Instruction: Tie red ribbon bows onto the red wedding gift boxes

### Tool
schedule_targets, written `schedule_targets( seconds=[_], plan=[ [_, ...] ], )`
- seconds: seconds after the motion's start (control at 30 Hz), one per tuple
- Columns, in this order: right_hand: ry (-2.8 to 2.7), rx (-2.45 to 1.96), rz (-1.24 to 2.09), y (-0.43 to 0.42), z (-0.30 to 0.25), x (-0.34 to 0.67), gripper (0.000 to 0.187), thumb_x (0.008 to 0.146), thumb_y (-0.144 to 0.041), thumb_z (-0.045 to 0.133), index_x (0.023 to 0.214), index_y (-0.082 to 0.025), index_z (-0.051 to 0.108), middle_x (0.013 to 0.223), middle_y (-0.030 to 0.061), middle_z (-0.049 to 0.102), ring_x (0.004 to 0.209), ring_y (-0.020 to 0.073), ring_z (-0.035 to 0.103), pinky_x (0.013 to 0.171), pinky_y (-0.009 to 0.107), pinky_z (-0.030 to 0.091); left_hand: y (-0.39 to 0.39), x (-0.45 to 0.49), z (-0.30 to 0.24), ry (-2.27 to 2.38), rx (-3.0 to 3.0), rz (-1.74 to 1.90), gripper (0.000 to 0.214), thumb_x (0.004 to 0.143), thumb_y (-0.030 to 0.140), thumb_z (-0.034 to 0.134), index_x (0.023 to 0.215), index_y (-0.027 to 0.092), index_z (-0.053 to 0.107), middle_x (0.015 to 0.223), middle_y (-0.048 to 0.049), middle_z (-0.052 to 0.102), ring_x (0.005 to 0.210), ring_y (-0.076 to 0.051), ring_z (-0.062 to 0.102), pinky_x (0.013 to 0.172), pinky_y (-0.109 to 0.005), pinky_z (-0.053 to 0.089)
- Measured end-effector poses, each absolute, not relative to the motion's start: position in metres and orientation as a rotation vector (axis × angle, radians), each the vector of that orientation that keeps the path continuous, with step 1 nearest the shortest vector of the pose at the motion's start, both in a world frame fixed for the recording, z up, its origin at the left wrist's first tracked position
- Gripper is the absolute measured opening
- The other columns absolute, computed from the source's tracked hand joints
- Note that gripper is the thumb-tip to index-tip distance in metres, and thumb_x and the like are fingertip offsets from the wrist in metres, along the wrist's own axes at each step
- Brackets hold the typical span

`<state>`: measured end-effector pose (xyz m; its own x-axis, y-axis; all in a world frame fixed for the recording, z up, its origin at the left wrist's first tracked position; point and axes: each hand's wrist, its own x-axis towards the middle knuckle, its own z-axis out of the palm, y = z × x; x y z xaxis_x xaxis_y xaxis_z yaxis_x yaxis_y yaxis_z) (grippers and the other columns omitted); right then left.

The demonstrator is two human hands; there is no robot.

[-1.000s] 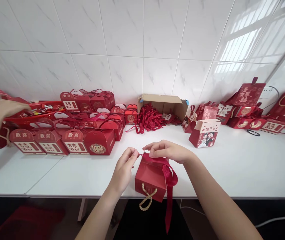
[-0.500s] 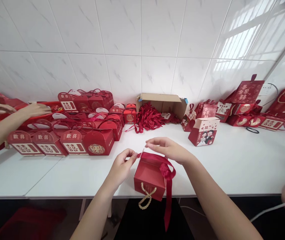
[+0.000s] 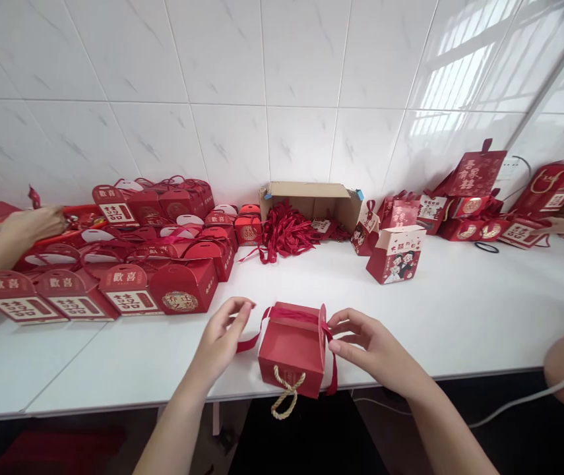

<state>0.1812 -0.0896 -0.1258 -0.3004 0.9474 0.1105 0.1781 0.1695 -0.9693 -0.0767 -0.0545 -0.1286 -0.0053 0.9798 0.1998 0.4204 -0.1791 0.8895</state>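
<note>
A red gift box [image 3: 294, 343] with a twisted gold cord loop [image 3: 286, 399] stands at the table's front edge, in front of me. A dark red ribbon [image 3: 249, 343] lies across its far side, one end trailing left and the other hanging down on the right. My left hand [image 3: 222, 336] is left of the box, fingers curved and apart, above the left ribbon end. To the right, my right hand [image 3: 363, 343] has thumb and fingers apart, the fingertips at the ribbon beside the box's rounded side flap [image 3: 322, 330].
Rows of red gift boxes [image 3: 183, 284] stand at left, where another person's hand [image 3: 44, 224] reaches over an orange-red tray. An open cardboard box [image 3: 309, 190] holds a heap of ribbons [image 3: 289, 231]. A picture-printed box [image 3: 398, 254] and more packages stand at right.
My left hand has let go of the ribbon and moved left. My right hand has moved from above the box to its right side. The ribbon's bunched loop at right is pulled out.
</note>
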Motion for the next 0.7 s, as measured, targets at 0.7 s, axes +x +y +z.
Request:
schedule_targets(
  seconds=[0.7],
  plan=[
    [-1.551,-0.974,-0.199,-0.070,-0.138,0.182,0.017,0.078,-0.003,0.058,0.074,-0.020,0.059,0.075,0.0021,0.058,0.073,0.0159,0.054,0.066,0.031,0.047,-0.064,-0.078,-0.102,1.220,1.477,1.159,0.034,0.075,0.046,0.063,0.061,0.018,0.049,0.056,0.0054,0.032,0.051,-0.008,0.027,0.047,-0.021,0.023]
  ],
)
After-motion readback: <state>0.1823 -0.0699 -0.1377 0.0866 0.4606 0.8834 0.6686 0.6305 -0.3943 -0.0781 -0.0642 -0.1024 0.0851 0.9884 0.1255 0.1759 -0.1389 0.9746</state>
